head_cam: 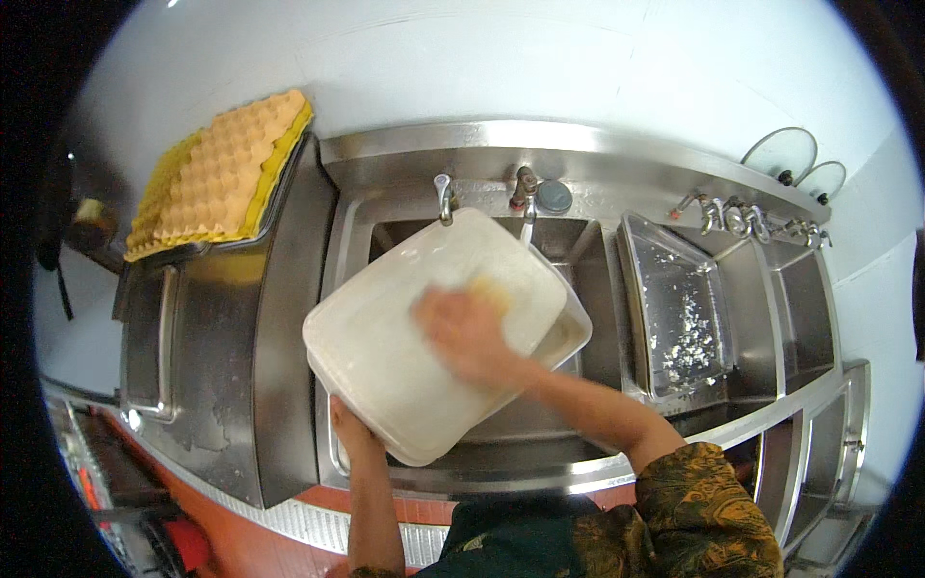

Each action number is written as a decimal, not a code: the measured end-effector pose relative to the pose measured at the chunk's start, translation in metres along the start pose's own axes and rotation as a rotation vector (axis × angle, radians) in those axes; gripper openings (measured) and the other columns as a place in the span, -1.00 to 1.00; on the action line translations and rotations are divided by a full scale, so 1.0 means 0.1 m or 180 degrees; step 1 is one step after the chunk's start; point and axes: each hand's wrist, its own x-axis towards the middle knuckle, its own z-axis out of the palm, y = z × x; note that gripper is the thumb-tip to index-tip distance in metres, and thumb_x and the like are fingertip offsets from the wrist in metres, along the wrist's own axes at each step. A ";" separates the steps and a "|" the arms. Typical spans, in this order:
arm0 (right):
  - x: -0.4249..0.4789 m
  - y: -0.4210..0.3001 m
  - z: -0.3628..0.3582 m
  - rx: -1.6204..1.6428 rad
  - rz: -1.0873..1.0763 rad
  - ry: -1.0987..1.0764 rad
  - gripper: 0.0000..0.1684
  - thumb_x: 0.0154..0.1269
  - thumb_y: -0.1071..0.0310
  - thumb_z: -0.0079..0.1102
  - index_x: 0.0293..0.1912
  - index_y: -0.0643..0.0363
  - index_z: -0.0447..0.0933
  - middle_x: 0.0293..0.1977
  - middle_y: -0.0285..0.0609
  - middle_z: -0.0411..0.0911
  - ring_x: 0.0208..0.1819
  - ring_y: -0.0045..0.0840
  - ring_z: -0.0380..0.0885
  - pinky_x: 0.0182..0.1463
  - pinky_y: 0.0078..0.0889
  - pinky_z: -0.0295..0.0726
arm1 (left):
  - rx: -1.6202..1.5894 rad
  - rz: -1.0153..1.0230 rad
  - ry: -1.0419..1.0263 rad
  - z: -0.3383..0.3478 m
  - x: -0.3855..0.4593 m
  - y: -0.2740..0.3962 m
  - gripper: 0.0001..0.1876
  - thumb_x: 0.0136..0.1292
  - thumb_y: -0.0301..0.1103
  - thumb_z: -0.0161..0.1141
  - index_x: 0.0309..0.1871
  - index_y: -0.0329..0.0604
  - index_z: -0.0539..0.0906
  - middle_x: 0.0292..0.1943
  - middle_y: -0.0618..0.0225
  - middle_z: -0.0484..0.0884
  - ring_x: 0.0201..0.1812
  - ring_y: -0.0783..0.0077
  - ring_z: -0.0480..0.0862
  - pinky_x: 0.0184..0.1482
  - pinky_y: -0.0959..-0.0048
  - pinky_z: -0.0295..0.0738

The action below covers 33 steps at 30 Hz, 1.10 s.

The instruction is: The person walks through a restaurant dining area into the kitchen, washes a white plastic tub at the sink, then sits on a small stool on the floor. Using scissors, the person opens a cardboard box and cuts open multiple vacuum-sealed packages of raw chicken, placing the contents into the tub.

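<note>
A white rectangular plastic lid or tub base (376, 347) lies tilted across the stainless steel sink basin (542, 426). My left hand (352, 428) grips its lower left edge, with the fingers partly hidden. My right hand (466, 339), blurred by motion, presses a yellow sponge (493, 292) against the white surface. A whitish plastic tub (574, 331) shows from underneath at the right. Behind it, water runs from the right tap (528, 191). The left tap (444, 199) stands at the back edge of the white piece.
A shallow metal tray (672, 289) with white scraps sits over the neighbouring basin on the right. Egg trays (224, 173) are stacked on the steel cabinet (231, 347) at left. A round dark lid (554, 196) rests by the taps. Glass lids (780, 155) lean against the wall.
</note>
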 end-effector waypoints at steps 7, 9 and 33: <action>-0.21 1.08 0.07 0.0147 0.0281 0.0811 -0.70 0.12 0.42 0.09 -0.11 -0.01 0.58 -0.05 -0.19 0.56 -0.02 -0.32 0.50 0.02 -0.13 0.38 | -0.0153 -0.0079 -0.0162 -0.12 -0.09 0.06 -0.51 0.45 -0.01 -0.23 0.19 -0.24 0.33 0.05 0.11 0.50 0.00 0.14 0.55 0.02 0.14 0.52; -0.28 1.96 0.05 0.0997 0.2074 0.0705 -0.72 0.23 0.46 -0.02 -0.08 -0.01 0.53 -0.24 -0.21 0.57 -0.26 -0.41 0.55 -0.26 -0.26 0.49 | 0.0239 0.0043 -0.0292 0.08 -0.14 0.10 -0.50 0.44 0.01 -0.22 0.19 -0.25 0.33 0.05 0.12 0.50 0.01 0.16 0.55 0.03 0.17 0.51; 0.39 2.51 -1.04 0.0527 0.1738 0.1122 -0.66 0.28 0.18 0.06 -0.04 0.13 0.52 -0.16 -0.07 0.52 -0.18 -0.29 0.54 -0.09 -0.31 0.50 | 0.0266 -0.0066 -0.0338 0.46 -0.41 0.03 -0.46 0.33 -0.02 -0.03 0.21 -0.26 0.33 -0.02 0.13 0.55 -0.13 0.21 0.63 -0.17 0.25 0.60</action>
